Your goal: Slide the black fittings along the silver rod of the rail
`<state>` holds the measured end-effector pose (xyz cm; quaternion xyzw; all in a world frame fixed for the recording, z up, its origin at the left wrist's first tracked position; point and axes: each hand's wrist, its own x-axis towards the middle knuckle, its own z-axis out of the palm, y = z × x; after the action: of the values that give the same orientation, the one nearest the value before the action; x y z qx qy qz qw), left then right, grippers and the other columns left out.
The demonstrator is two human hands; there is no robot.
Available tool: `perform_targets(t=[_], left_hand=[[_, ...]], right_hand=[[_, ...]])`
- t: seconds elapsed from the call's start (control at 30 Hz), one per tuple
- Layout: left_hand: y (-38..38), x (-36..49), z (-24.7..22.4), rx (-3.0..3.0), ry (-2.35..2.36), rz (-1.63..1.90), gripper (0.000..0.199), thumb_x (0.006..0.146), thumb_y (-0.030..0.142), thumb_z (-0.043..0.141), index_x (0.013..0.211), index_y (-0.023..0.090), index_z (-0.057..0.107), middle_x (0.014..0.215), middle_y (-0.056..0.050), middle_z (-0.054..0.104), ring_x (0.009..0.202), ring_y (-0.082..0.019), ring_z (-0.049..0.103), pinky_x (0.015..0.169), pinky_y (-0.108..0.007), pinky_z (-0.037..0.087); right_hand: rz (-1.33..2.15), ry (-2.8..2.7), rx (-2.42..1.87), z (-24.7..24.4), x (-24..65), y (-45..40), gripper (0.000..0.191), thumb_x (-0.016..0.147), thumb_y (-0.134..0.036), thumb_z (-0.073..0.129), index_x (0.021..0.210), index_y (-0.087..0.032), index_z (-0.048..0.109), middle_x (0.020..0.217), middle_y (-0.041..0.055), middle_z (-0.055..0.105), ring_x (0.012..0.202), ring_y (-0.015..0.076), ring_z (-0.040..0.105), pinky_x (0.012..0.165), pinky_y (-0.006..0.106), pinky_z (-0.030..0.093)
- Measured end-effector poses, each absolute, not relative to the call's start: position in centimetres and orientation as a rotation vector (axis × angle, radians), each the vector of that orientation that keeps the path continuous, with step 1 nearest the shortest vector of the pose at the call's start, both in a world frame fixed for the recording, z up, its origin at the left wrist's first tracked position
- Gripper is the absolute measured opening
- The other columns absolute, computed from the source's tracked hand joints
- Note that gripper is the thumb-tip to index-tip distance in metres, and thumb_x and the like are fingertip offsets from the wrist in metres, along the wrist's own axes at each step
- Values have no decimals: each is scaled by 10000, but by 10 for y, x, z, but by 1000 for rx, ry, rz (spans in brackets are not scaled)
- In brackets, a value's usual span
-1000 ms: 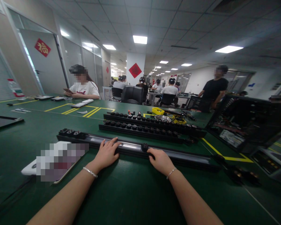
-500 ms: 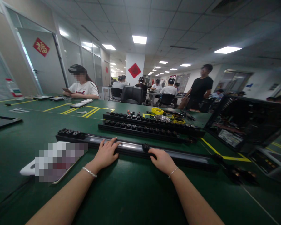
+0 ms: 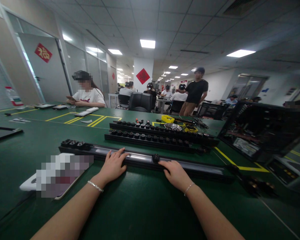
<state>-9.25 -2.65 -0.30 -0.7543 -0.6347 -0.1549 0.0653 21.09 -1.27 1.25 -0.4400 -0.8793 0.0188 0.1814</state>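
Note:
A long black strip (image 3: 140, 158) with a shiny metal channel lies across the green table (image 3: 140, 206). Several black socket modules (image 3: 73, 143) sit at its left end, and a single black module (image 3: 155, 158) stands near its middle. My left hand (image 3: 114, 164) rests on the strip left of that module, fingers spread and holding nothing. Just right of the single module, my right hand (image 3: 175, 170) lies at the strip's near edge with its fingers apart. Beyond it are two more black strips (image 3: 150, 140) filled with modules.
A phone (image 3: 65, 180) lies left of my left arm. Yellow trays (image 3: 167, 118) and cables sit behind the strips. An open black case (image 3: 255, 133) stands at the right. A seated person (image 3: 86, 95) holds a phone across the table.
My right hand has shifted slightly right, away from the single module, and its thumb and fingers have parted. The standing person in black has moved left and reaches an arm out.

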Motion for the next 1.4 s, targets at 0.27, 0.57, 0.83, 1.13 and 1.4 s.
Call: perform_targets(t=[0.27,0.57,0.83,1.13,1.4], left_hand=[[-26,-93,-3,-2290,-1914,-477,504,732,273,492,1236,278,488,1425,-75,388,1282,-249,374,1086,-529,133],[-26,-94,-4,-2289,-1907,-490,498,733,279,495,1231,279,488,1426,-72,386,1272,-256,387,1084,-528,136],[-25,-94,-5,-2289,-1906,-492,496,734,278,493,1230,276,488,1426,-70,387,1262,-261,397,1085,-525,136],[-27,-93,-3,-2281,-1912,-467,499,738,275,491,1236,265,489,1431,-71,380,1260,-260,399,1084,-524,145],[-25,-93,-4,-2275,-1912,-458,504,736,282,489,1239,266,487,1437,-76,372,1267,-254,392,1084,-523,135]], right_hand=[[-36,-2440,-1314,5,208,-13,376,810,-159,433,1141,-238,594,991,32,668,929,172,580,899,329,394],[-40,-2445,-1338,9,207,-13,354,810,-151,424,1109,-213,603,976,40,672,922,170,584,895,315,389],[-21,-2459,-1407,14,220,-16,373,811,-176,427,1138,-242,596,1008,32,674,926,177,588,894,340,387],[11,-2432,-1361,12,223,-13,368,804,-178,436,1123,-239,611,1016,29,681,956,173,598,911,336,399],[33,-2421,-1342,13,223,-13,339,804,-183,446,1097,-218,612,1004,37,684,948,172,606,907,334,405]])
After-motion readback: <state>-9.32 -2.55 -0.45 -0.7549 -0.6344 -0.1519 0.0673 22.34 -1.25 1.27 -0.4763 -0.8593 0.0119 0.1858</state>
